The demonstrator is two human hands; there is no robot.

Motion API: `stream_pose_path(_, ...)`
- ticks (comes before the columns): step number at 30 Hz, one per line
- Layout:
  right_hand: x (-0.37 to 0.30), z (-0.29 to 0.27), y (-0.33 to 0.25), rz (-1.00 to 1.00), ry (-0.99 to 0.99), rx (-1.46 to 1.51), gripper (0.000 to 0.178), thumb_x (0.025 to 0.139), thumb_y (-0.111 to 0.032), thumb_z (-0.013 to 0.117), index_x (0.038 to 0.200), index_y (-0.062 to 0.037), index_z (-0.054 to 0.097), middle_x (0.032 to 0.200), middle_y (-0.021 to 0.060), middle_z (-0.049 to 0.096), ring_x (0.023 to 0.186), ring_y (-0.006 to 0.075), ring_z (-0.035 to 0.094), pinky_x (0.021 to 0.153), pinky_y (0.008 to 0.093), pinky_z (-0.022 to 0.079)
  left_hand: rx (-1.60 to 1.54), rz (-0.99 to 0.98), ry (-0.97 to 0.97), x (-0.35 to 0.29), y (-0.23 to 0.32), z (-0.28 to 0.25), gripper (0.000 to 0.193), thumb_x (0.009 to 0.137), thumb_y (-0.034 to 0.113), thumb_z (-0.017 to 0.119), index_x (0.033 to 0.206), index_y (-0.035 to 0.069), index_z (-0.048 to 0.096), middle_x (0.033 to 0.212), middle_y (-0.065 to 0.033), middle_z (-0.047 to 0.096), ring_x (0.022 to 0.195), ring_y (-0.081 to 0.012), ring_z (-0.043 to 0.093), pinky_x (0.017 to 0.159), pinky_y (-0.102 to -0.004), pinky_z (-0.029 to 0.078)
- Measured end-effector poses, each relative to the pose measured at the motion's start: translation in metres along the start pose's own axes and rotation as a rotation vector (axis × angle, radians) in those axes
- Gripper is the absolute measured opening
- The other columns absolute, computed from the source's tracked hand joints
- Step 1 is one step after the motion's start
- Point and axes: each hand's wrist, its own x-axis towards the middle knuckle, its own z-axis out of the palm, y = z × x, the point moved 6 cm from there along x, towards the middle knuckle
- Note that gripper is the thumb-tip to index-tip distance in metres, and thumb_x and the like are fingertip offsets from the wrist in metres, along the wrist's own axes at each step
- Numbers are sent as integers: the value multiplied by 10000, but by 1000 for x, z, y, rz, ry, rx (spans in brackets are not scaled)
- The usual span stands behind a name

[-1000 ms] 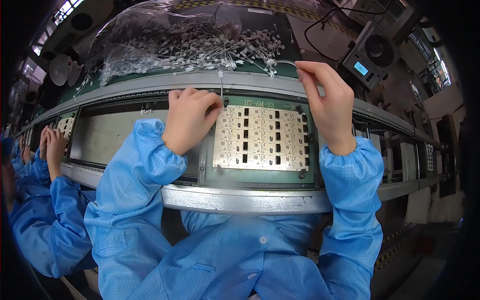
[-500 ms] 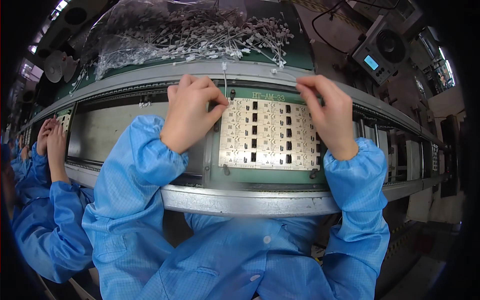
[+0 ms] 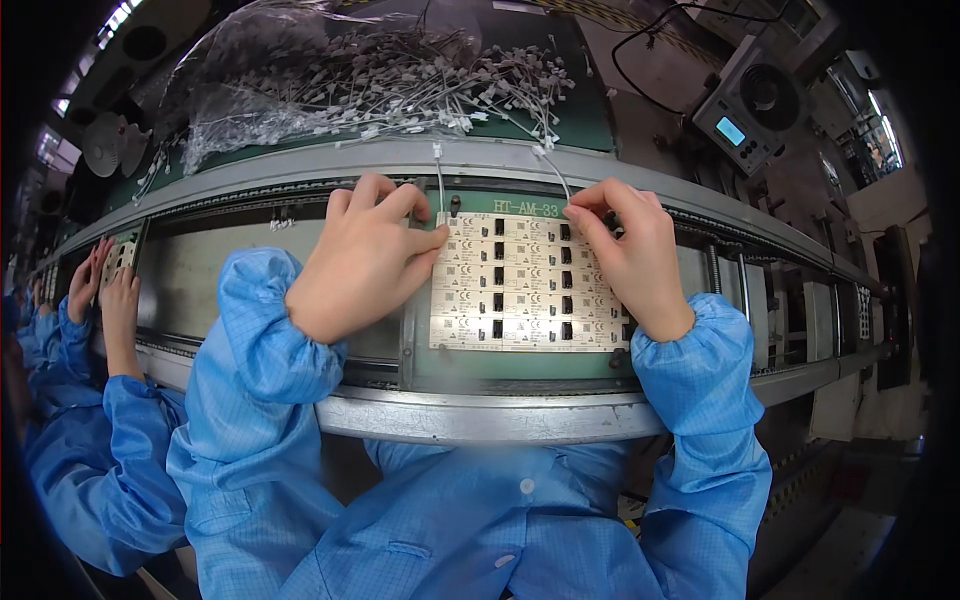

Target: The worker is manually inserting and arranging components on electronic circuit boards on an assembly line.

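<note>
My left hand (image 3: 365, 260) is closed in a pinch at the upper left corner of a panel of white circuit boards (image 3: 535, 278). From its fingertips a short white cable (image 3: 440, 180) runs up to a plug on the metal rail. My right hand (image 3: 640, 260) pinches the lower end of a second white cable (image 3: 557, 172) above the panel's upper edge; its other end lies toward the rail. Black connectors (image 3: 498, 276) stand in columns on the panel. A green carrier plate (image 3: 520, 363) bears the panel. The fingers hide both gripped cable ends.
A heap of white cables (image 3: 430, 88) with clear plastic film (image 3: 235, 125) lies beyond the far rail (image 3: 350, 160). The near metal rail (image 3: 480, 415) crosses before me. A co-worker's hands (image 3: 105, 285) are at the left. A box with a lit screen (image 3: 750, 110) stands far right.
My right hand has come left and down, bringing its cable end to the panel's upper edge. My left hand stays pinched at the corner. The view has shifted slightly.
</note>
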Motion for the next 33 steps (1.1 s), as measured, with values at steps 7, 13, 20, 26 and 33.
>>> stream_pose_path(7, -1, 16, -1, 71, -111, 199, 97, 864, -76, 695, 953, -38, 702, 833, 78, 706, 780, 234, 592, 738, 329, 484, -36, -106, 141, 76, -49, 0, 172, 836, 147, 669, 998, 94, 691, 974, -111, 646, 959, -334, 598, 848, -420, 479)
stream_pose_path(13, -2, 11, -3, -8, -82, 122, 85, 874, -82, 679, 950, -51, 704, 825, 64, 715, 758, 230, 549, 789, 328, 449, 68, -204, 152, 129, -79, 11, 199, 850, 181, 630, 1024, 192, 727, 1017, -39, 678, 1056, -288, 626, 873, -464, 469)
stream_pose_path(20, -4, 15, 7, -33, -19, 35, 51, 891, -119, 669, 920, -78, 680, 815, 14, 663, 771, 186, 584, 890, 322, 347, 389, -44, 55, 154, -30, 43, 193, 869, 170, 617, 1013, 192, 741, 1020, -28, 696, 1057, -254, 632, 912, -477, 441)
stream_pose_path(26, -1, 19, 11, 6, -41, 39, 57, 874, -137, 690, 891, -85, 675, 847, -8, 618, 783, 152, 598, 893, 329, 324, 451, 30, 84, 161, -40, 56, 188, 882, 166, 597, 1009, 184, 735, 987, -41, 713, 1028, -263, 647, 898, -480, 449)
stream_pose_path(33, 8, 36, -10, -75, -145, 3, 59, 847, -141, 707, 853, -86, 686, 824, -6, 620, 807, 164, 580, 890, 351, 312, -406, -197, 419, 168, -58, 21, 121, 888, 166, 639, 968, 79, 660, 915, -103, 732, 789, -291, 712, 729, -383, 561)
